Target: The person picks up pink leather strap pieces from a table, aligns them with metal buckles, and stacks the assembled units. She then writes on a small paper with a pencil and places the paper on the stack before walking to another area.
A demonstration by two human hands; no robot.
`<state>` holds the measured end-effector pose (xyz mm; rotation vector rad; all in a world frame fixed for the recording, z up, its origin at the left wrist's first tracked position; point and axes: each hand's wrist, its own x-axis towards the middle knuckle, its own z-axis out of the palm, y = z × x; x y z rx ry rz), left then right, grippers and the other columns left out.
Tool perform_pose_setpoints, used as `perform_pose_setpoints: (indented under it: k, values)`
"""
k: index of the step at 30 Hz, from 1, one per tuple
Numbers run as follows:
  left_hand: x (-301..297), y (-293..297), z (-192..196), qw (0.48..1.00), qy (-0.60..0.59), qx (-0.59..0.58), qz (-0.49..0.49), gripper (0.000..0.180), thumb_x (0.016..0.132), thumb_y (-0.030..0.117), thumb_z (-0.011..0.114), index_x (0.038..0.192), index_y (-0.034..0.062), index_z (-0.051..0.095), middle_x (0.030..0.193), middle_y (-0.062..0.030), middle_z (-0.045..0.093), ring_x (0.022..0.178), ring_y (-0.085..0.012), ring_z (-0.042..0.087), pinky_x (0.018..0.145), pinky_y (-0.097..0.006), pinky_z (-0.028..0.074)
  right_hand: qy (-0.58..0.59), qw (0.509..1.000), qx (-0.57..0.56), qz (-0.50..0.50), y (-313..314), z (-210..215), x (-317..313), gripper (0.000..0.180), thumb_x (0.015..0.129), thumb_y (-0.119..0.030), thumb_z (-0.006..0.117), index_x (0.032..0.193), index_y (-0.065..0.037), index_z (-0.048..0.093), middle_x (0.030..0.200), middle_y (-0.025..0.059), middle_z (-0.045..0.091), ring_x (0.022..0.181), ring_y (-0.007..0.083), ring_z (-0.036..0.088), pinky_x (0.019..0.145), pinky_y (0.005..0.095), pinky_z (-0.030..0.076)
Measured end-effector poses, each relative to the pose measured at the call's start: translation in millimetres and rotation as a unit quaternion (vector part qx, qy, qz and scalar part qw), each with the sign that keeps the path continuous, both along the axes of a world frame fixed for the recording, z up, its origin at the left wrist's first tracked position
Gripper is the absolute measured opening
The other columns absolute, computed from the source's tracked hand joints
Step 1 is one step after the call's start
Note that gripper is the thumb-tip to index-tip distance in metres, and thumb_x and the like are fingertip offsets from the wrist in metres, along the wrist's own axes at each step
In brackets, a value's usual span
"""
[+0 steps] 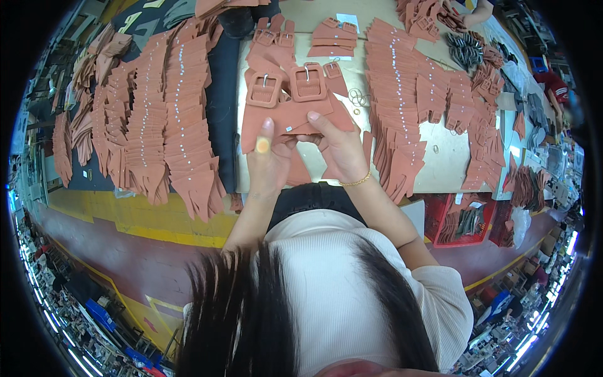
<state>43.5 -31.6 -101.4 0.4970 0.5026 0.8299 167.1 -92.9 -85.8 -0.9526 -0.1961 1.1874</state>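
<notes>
At the table's near edge, my left hand (pixel 271 164) and my right hand (pixel 342 149) are closed on terracotta leather-like pieces (pixel 295 116). Both thumbs press on top, while the other fingers are mostly hidden underneath. A yellow patch covers part of my left thumb. Two large covered square buckles, a left one (pixel 250 94) and a right one (pixel 293 85), lie at the far end of these pieces. I cannot tell how many pieces are in my grip. Just beyond lie more strapped pieces with smaller buckles (pixel 286 39) and a short stack of flat pieces (pixel 331 45).
Long overlapping rows of terracotta pieces lie left (pixel 185 107) and right (pixel 396 107). Loose metal rings (pixel 357 97) rest right of my hands. A red crate (pixel 456 237) with pieces stands below the table at right. Another person's hand (pixel 478 14) reaches in at far right.
</notes>
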Motion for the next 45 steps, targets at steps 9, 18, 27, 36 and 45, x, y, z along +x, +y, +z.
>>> perform_pose_setpoints:
  k: [9,18,27,36,45]
  values:
    - [2.3,8.6,6.5,0.997,0.06,-0.041,0.016,0.033,0.098,0.018,0.047,0.128,0.0017,0.047,0.12,-0.0129,0.058,0.104,-0.0227,0.061,0.088,-0.038,0.05,-0.646,0.76,0.026,-0.067,-3.6,4.1,19.9,0.013,0.072,-0.007,0.074,0.082,-0.008,0.066,0.092,0.0068,0.055,0.083,0.0223,0.055,0.074,0.0342,0.046]
    - [-1.8,8.3,3.2,0.989,0.008,-0.15,-0.006,0.033,0.1,0.018,0.043,0.127,-0.0002,0.045,0.118,-0.0139,0.057,0.105,-0.0211,0.056,0.089,-0.033,0.045,-0.688,0.725,0.035,-0.008,10.1,-9.1,-0.3,0.021,0.067,-0.004,0.077,0.085,-0.004,0.067,0.093,0.0076,0.057,0.081,0.0199,0.058,0.063,0.0292,0.051]
    - [-1.4,6.0,9.2,0.984,0.017,-0.179,-0.012,0.036,0.1,0.018,0.041,0.131,0.0004,0.043,0.123,-0.013,0.055,0.107,-0.0206,0.055,0.092,-0.034,0.044,-0.672,0.739,0.025,-0.034,8.7,-11.7,-4.1,0.016,0.066,-0.002,0.075,0.078,-0.003,0.065,0.091,0.0075,0.055,0.08,0.0228,0.056,0.066,0.0321,0.048]
    - [2.2,3.9,10.2,0.991,0.059,-0.117,-0.014,0.035,0.1,0.017,0.041,0.132,0.0027,0.044,0.126,-0.0113,0.054,0.111,-0.0202,0.055,0.095,-0.036,0.043,-0.705,0.709,0.021,0.019,6.5,-7.7,2.4,0.014,0.072,0.003,0.07,0.083,-0.002,0.062,0.095,0.0089,0.054,0.088,0.0233,0.055,0.071,0.0321,0.047]
    - [3.5,11.2,7.1,0.987,0.041,-0.151,0.034,0.034,0.098,0.016,0.046,0.129,0.0028,0.046,0.126,-0.0101,0.054,0.114,-0.0208,0.053,0.097,-0.037,0.043,-0.596,0.802,0.027,-0.032,-15.6,-13.8,6.3,0.013,0.078,-0.005,0.07,0.085,-0.003,0.06,0.101,0.0106,0.052,0.089,0.0245,0.054,0.078,0.0347,0.045]
